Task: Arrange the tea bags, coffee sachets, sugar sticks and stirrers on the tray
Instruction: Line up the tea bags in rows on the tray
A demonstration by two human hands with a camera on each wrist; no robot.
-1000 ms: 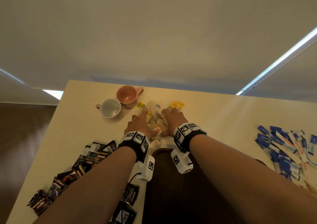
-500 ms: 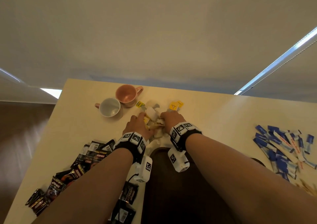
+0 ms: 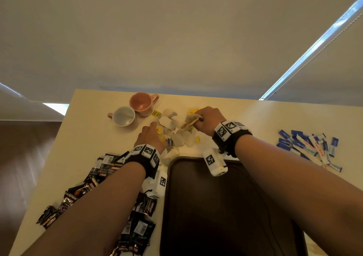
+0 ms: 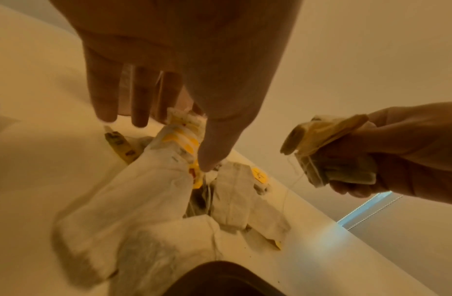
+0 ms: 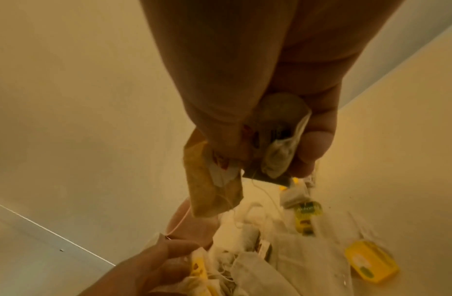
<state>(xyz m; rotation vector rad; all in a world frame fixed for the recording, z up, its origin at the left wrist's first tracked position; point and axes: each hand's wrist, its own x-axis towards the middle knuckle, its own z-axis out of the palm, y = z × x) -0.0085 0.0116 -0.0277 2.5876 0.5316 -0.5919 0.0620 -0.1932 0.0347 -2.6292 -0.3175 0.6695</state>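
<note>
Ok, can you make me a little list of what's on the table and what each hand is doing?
left hand: pinching tea bags in the tea bag pile
right hand: gripping a bunch of tea bags, lifted off the pile
tray: dark, nothing on the part in view
coffee sachets: scattered on the left of the table
sugar sticks: heaped on the right
pink mug: behind the pile
white mug: beside the pink mug
stirrers: cannot tell

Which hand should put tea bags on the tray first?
Probably the right hand: it already grips a bunch of tea bags, lifted above the pile. The left hand is down in the pile.
</note>
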